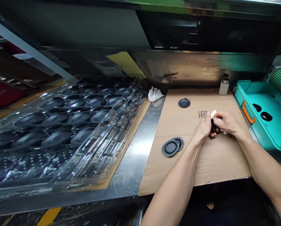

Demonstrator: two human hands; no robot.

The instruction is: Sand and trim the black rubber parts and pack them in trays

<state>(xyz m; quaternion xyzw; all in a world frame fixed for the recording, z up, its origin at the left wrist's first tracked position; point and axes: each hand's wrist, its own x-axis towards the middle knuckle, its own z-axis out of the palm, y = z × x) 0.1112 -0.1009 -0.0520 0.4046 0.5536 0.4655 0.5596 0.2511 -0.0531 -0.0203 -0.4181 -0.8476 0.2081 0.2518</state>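
Note:
Over the right part of a cardboard sheet [215,163], my left hand [204,126] is closed on a black part [213,126], held on edge. My right hand [228,121] pinches a small white piece [214,114] against the top of that part. A bit of white cloth or tissue shows below the right fingers. One black round part [184,103] lies on the cardboard behind and left of my hands. Two more, overlapping, lie nearer to me; the front one is a dark oval disc [170,147].
Clear plastic trays [93,141] with rows of black round parts fill the left. A crumpled white tissue [155,94] lies behind the cardboard's left corner. A bottle [224,86] stands at the back right. A teal bin [267,138] at the right holds black parts.

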